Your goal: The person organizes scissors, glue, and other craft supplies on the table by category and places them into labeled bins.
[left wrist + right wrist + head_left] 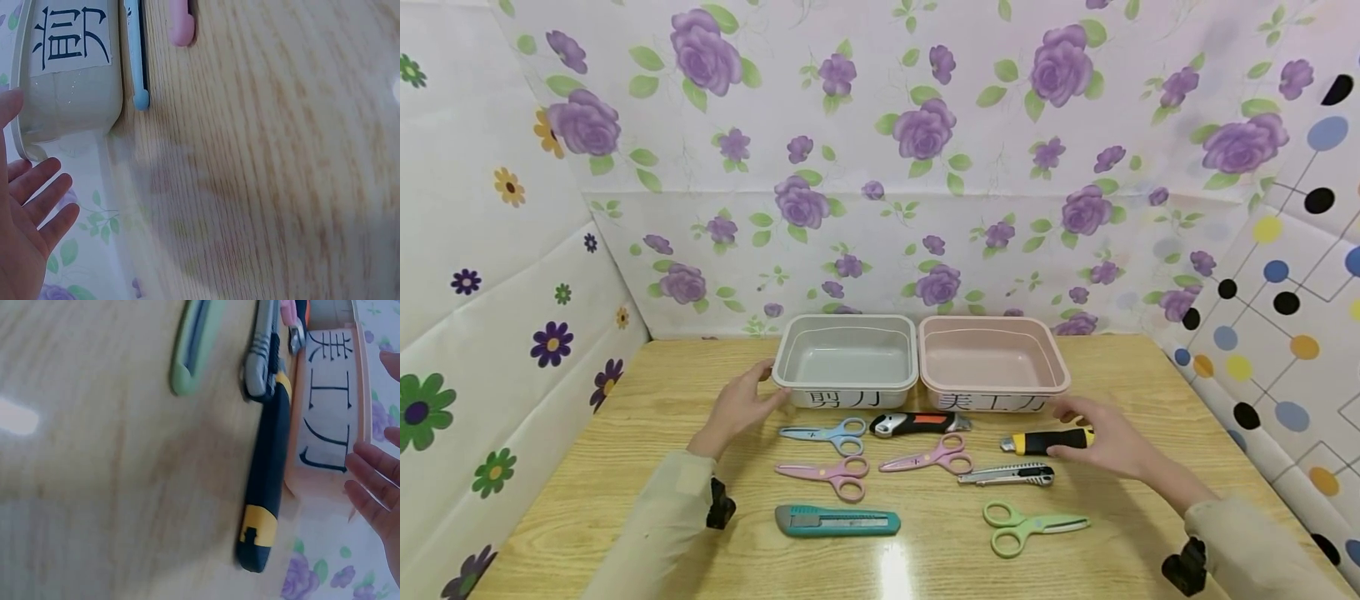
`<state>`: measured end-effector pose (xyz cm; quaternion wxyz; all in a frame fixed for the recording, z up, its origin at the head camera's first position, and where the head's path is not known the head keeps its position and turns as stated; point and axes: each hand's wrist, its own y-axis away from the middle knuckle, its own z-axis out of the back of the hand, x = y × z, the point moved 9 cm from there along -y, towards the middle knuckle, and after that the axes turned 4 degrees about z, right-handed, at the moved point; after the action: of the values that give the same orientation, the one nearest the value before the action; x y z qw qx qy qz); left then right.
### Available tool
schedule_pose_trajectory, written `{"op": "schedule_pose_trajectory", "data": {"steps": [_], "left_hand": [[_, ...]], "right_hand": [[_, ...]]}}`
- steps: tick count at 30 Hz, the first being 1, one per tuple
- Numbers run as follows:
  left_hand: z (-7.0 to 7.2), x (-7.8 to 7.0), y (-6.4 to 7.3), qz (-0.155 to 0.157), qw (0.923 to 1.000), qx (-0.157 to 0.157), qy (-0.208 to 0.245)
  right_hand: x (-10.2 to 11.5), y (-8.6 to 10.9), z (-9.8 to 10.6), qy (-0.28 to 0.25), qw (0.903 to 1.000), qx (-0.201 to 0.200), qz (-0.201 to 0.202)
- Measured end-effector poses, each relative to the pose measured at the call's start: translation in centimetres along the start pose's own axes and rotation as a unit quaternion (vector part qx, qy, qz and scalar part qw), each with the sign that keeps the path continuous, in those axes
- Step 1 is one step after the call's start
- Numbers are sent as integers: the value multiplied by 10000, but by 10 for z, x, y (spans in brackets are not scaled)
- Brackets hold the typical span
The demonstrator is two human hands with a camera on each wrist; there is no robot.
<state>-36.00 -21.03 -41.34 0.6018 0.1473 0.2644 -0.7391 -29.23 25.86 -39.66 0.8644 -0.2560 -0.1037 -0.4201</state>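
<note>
My left hand [741, 408] is at the left end of a grey plastic bin [850, 389], fingers extended by its rim. In the left wrist view those fingers lie spread and relaxed just beside the bin's corner. Near the right front corner of a pink bin [992, 390] is my right hand [1105, 437], its thumb overlapping a yellow-and-black utility knife [1037, 442] in the head view. The right wrist view shows the fingers loosely straight beside the pink bin, with the knife [262, 456] lying apart from them on the table. Neither hand grips anything.
On the wooden table [700, 542] lie blue scissors [831, 434], pink scissors [827, 475], more pink scissors [932, 456], green scissors [1030, 525], a black-and-orange knife [919, 423], a silver knife [1007, 475] and a teal knife [838, 522]. Flowered cloth [880, 250] hangs behind the bins.
</note>
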Motion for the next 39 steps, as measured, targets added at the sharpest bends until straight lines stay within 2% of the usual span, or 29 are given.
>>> {"op": "schedule_pose_trajectory", "data": {"steps": [9,17,26,33,39], "left_hand": [[-1,0,-1,-48,10000,-56,47],[0,1,0,18,10000,-32,-5],[0,-1,0,-8,10000,-7,-82],[-1,-1,0,-40,9999,-13,-130],[1,-2,1,-71,9999,-68,-107]], "right_hand": [[1,14,-12,-570,9983,-76,0],[-5,30,-24,-689,9960,395,-405],[-6,48,-32,-703,9926,836,-531],[-8,60,-36,-931,9894,921,-624],[-4,65,-41,-1167,9881,862,-515]]}}
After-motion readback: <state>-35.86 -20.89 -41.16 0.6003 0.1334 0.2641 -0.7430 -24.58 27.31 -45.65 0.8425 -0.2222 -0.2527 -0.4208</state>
